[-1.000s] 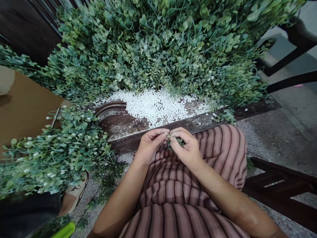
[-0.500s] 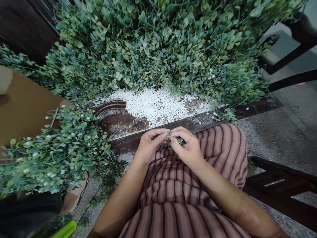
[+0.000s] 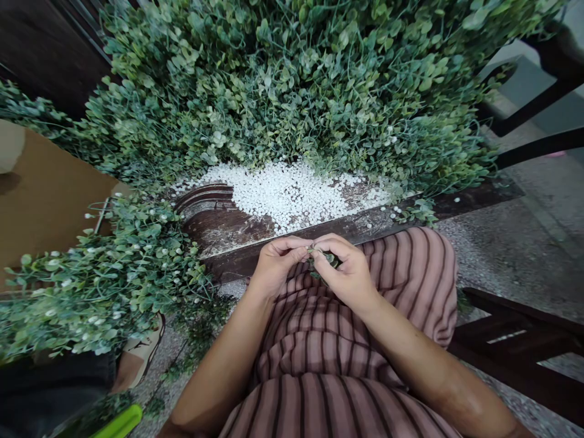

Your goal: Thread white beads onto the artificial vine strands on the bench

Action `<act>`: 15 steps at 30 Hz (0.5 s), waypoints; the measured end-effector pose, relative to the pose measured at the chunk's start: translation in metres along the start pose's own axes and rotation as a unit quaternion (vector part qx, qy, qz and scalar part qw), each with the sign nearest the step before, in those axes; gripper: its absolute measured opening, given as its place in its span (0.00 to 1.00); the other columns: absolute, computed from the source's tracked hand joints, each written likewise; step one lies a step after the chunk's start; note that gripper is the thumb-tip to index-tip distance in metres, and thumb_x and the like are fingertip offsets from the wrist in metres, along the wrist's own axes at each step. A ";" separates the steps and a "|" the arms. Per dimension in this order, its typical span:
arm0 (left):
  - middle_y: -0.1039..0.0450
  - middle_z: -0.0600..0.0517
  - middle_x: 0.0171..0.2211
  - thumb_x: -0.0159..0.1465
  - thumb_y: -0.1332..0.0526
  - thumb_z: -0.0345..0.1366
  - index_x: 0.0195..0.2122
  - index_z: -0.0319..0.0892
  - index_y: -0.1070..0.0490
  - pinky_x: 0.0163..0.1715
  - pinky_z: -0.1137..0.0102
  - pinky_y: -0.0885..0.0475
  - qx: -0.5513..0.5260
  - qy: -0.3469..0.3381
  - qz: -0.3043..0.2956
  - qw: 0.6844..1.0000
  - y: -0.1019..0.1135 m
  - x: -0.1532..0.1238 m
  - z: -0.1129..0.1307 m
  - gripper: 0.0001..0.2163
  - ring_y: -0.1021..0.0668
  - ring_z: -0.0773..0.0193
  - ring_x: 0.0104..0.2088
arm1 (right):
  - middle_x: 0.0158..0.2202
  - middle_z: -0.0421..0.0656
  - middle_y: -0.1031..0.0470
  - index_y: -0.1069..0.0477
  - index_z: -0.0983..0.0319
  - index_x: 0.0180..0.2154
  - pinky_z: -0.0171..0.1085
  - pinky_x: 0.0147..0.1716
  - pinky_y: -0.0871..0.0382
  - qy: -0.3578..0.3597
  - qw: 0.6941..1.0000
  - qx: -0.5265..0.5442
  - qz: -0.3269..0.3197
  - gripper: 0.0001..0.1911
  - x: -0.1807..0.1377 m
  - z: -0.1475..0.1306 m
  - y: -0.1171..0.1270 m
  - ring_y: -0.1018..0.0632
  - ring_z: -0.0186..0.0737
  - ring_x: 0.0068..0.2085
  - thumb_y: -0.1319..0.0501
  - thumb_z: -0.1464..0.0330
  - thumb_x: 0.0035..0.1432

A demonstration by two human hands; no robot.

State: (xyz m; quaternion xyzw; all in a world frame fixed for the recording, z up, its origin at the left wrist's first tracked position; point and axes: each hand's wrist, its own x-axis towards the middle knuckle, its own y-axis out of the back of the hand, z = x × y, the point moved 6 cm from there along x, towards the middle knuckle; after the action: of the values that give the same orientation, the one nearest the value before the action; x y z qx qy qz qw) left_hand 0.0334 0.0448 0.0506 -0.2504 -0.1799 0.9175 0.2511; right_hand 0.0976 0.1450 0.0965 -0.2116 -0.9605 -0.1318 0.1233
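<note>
Just off centre, toward five o'clock, a green sprig (image 3: 333,260) is held between the left hand (image 3: 277,264) and the right hand (image 3: 344,267). The left thumb and forefinger close on its tip (whether anything else sits there is hidden); the right ones pinch its stem. A slip seems the likeliest fault: the gripped end is slender, and a slack pinch could drop the sprig onto the striped cloth (image 3: 328,340) at six o'clock. Too firm a squeeze might bend the stem. The sprig is small, its leaves dull green, partly covered by the right hand. White beads (image 3: 292,198) lie heaped at the hands' twelve o'clock on dark wood (image 3: 223,226); a leafy bunch (image 3: 137,267) dotted white spreads at their nine.
</note>
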 end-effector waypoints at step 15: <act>0.29 0.55 0.22 0.42 0.28 0.35 0.25 0.41 0.22 0.28 0.77 0.33 0.017 0.003 -0.018 1.000 0.001 0.001 -0.007 0.08 0.29 0.74 0.25 | 0.28 0.42 0.30 0.31 0.63 0.27 0.34 0.33 0.34 -0.008 1.000 0.001 -0.006 0.06 -0.004 0.005 -0.002 0.28 0.34 0.31 0.45 0.75 0.54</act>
State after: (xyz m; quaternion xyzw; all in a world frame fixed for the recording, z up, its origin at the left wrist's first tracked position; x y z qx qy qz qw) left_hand 0.0360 0.0460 0.0441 -0.2461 -0.1681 0.9149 0.2722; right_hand 0.0990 0.1433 0.0904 -0.2067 -0.9629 -0.1296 0.1152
